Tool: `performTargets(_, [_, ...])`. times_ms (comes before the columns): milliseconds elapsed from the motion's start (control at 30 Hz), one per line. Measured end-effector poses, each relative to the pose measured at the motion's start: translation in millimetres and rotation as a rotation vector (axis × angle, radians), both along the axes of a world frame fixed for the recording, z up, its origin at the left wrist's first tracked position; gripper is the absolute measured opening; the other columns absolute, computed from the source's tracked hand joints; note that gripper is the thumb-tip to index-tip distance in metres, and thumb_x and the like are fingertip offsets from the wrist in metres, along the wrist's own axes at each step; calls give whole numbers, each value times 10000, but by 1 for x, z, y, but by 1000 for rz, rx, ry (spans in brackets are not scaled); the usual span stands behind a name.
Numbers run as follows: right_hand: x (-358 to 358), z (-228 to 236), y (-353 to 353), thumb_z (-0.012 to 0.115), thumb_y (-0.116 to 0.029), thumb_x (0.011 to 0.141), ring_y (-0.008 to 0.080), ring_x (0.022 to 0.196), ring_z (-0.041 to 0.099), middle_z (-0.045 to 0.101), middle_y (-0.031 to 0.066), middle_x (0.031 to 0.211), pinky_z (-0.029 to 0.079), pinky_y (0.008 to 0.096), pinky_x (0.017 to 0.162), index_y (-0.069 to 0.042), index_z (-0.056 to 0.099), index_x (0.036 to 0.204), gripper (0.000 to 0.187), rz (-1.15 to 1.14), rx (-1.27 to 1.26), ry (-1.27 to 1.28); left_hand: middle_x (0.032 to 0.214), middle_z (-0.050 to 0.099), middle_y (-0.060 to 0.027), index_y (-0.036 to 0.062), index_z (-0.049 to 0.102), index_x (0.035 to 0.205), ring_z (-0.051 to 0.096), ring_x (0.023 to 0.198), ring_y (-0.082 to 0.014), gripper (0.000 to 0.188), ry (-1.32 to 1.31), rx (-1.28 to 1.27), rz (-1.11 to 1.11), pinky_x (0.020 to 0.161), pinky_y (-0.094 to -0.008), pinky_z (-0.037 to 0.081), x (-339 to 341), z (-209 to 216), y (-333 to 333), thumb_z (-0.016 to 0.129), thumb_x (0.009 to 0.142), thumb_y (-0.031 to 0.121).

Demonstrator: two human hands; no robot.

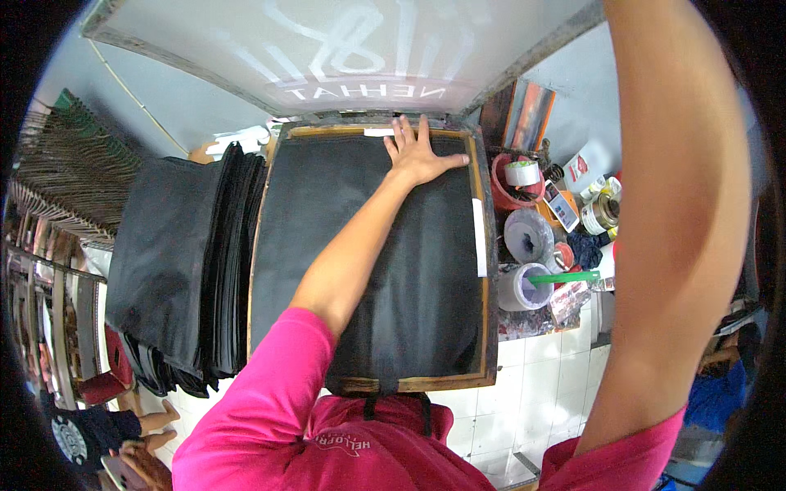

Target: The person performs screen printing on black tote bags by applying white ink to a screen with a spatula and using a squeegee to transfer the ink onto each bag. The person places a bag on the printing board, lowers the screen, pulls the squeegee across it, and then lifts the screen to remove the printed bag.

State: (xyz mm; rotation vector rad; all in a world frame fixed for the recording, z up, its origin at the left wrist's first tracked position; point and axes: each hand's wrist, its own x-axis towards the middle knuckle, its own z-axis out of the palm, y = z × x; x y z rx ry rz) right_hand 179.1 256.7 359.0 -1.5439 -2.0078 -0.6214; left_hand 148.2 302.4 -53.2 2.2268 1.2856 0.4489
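My left hand (pixel 422 157) lies palm down with its fingers spread, near the far right corner of a flat black fabric piece (pixel 409 270). The fabric covers most of a wood-edged board (pixel 446 382) in front of me. White strips sit at the board's far and right edges, the far one close to my fingertips. Beyond the board, a large screen-printing frame (pixel 196 41) is tilted up, with pale lettering and a design on its mesh. My right arm rises along the right side and leaves the picture at the top, so my right hand is hidden from view.
A thick stack of black fabric pieces (pixel 168 254) hangs over a support at left. On the right stand a white tub (pixel 524 288) with a green-handled tool, a red bucket (pixel 517 182) with tape, and cans. People are partly visible at lower left and far right.
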Motion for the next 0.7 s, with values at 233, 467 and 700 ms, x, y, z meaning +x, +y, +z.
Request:
performTargets(233, [8, -49, -74, 458, -347, 1062, 370, 763, 679, 705, 270, 909, 533, 470, 744, 66, 692, 976, 483, 24, 126, -437, 1171, 704, -254, -11, 543, 1382, 714, 1073, -355, 610, -1108, -1, -254, 1039, -439, 511, -164, 171, -101, 433, 1075, 505])
performTargets(467, [-46, -105, -135, 572, -403, 1006, 410, 940, 695, 708, 287, 988, 529, 480, 857, 72, 675, 1114, 498, 44, -419, 167, 982, 704, -362, -139, 513, 1242, 738, 759, -457, 575, -1335, -623, -129, 688, -566, 611, -348, 107, -247, 740, 930, 287])
performTargets(700, [57, -305, 56, 747, -447, 896, 415, 1380, 496, 520, 265, 1482, 430, 454, 1138, 7, 447, 1500, 813, -216, -566, 61, 1064, 687, -386, -123, 623, 1148, 726, 968, -485, 269, -1257, -1181, 360, 859, -564, 615, -366, -10, -323, 618, 948, 57])
